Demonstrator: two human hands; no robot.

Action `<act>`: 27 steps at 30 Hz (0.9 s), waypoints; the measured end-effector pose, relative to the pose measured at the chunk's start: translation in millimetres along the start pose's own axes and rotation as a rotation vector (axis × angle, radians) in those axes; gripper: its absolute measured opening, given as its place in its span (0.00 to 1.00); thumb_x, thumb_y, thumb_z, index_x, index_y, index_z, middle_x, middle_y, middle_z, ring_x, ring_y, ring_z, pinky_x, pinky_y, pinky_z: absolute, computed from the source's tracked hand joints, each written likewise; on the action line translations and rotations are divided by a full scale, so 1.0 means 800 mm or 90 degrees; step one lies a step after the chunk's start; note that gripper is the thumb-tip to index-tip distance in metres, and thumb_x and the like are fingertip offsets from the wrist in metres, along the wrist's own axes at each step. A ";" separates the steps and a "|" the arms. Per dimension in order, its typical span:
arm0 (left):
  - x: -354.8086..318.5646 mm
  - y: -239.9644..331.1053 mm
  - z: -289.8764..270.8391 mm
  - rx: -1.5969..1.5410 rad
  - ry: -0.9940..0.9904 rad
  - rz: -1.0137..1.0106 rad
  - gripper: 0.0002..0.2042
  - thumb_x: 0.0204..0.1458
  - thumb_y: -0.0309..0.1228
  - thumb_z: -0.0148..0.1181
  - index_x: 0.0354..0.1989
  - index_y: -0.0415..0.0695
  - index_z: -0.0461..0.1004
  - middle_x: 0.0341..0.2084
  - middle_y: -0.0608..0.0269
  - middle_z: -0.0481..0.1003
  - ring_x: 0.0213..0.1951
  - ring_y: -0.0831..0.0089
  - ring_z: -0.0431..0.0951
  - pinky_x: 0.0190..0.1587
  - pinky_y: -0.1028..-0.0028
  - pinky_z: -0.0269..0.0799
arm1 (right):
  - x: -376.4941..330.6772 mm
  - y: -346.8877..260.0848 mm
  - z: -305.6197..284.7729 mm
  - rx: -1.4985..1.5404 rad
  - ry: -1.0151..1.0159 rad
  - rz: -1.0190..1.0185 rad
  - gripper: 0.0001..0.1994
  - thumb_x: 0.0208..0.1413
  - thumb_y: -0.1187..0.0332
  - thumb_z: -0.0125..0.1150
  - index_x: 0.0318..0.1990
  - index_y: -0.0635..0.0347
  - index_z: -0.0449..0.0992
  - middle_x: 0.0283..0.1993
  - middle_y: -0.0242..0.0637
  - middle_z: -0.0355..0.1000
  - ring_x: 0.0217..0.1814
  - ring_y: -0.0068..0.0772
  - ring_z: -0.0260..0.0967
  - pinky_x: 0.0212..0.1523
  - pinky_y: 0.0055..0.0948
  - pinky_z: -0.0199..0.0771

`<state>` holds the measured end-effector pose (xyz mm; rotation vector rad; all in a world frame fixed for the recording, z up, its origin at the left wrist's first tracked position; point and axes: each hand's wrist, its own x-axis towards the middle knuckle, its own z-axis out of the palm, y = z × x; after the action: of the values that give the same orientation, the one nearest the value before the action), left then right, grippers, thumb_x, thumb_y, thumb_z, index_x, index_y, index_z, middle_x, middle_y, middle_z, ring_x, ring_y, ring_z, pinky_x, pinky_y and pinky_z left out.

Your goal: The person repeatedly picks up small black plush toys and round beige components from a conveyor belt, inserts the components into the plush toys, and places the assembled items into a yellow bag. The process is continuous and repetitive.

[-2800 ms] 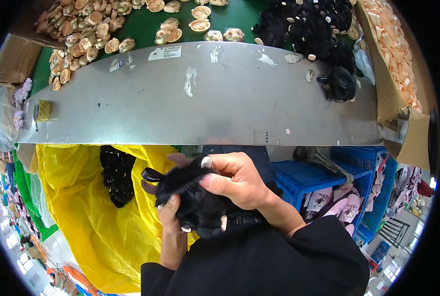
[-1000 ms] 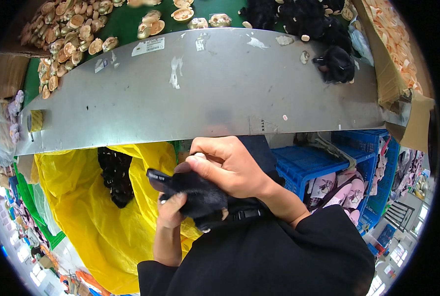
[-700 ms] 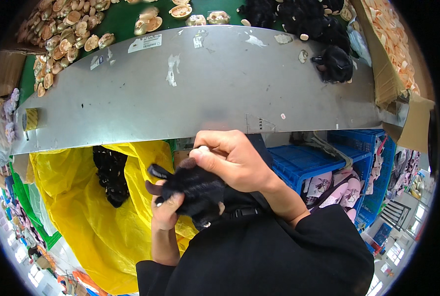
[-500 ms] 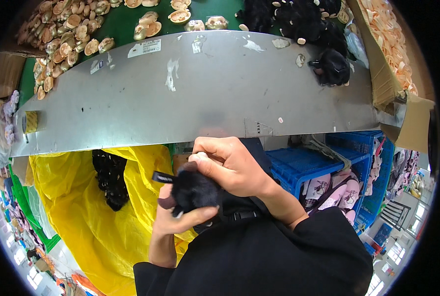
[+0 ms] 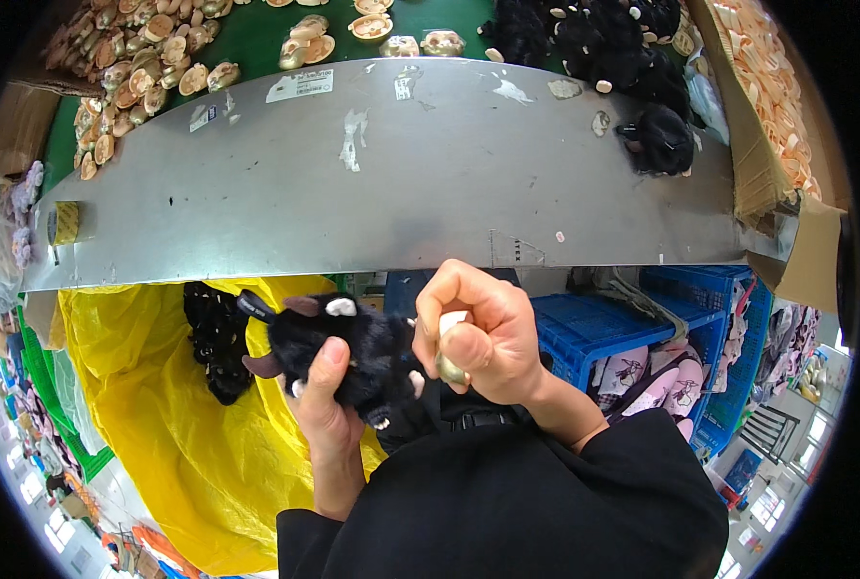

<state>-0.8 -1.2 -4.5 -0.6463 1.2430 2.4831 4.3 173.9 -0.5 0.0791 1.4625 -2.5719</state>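
My left hand (image 5: 326, 410) is closed around a black plush toy (image 5: 362, 362) with brown ears, pale paws and a black tag at its far left end. The thumb presses on its fur. Just right of the toy, my right hand (image 5: 483, 333) grips a small shell-shaped face piece (image 5: 452, 359), gold on the outside with a cream edge showing. Fingers cover much of that piece. Both hands are over my lap, in front of the metal table's (image 5: 256, 203) near edge.
Below left, a yellow plastic bag (image 5: 179, 434) contains black plush (image 5: 219, 352). Many gold and peach shells (image 5: 126, 92) lie at the far left; more black plush toys (image 5: 599, 48) lie far right. A cardboard box (image 5: 760, 164) holds peach pieces. Blue crates (image 5: 584, 328) stand at right.
The plush toy has turned and moved left in my left hand, showing its paws. My right hand has come off it to the right, and the gold shell now shows in its fingers.
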 end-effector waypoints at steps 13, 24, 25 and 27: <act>-0.016 0.005 0.008 0.028 -0.004 0.031 0.26 0.52 0.24 0.64 0.61 0.40 0.65 0.49 0.57 0.74 0.49 0.65 0.79 0.53 0.66 0.78 | -0.007 -0.006 0.018 0.071 -0.077 -0.042 0.15 0.71 0.66 0.51 0.59 0.62 0.59 0.32 0.32 0.68 0.26 0.16 0.60 0.28 0.18 0.63; -0.015 0.010 0.025 -0.017 -0.026 0.052 0.30 0.50 0.20 0.64 0.63 0.43 0.62 0.51 0.57 0.72 0.52 0.63 0.77 0.57 0.63 0.77 | -0.006 -0.005 0.004 -0.020 -0.023 -0.021 0.12 0.72 0.63 0.50 0.54 0.62 0.65 0.32 0.30 0.70 0.27 0.11 0.62 0.28 0.15 0.63; -0.015 0.008 0.025 -0.008 -0.020 0.058 0.30 0.50 0.20 0.64 0.63 0.43 0.62 0.51 0.57 0.72 0.53 0.63 0.76 0.57 0.63 0.76 | -0.005 0.003 0.008 0.025 0.011 -0.057 0.11 0.71 0.63 0.51 0.51 0.61 0.63 0.30 0.28 0.69 0.25 0.10 0.60 0.27 0.14 0.62; -0.013 0.005 0.025 0.010 -0.007 0.069 0.31 0.50 0.18 0.64 0.63 0.43 0.62 0.52 0.57 0.72 0.53 0.64 0.76 0.58 0.63 0.75 | -0.009 0.001 0.009 0.039 0.021 -0.039 0.12 0.71 0.64 0.51 0.53 0.62 0.62 0.30 0.28 0.69 0.25 0.10 0.60 0.27 0.14 0.62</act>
<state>0.8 11.8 14.1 -0.5752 1.3263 2.5575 11.5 168.1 3.4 0.0864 1.4188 -2.6759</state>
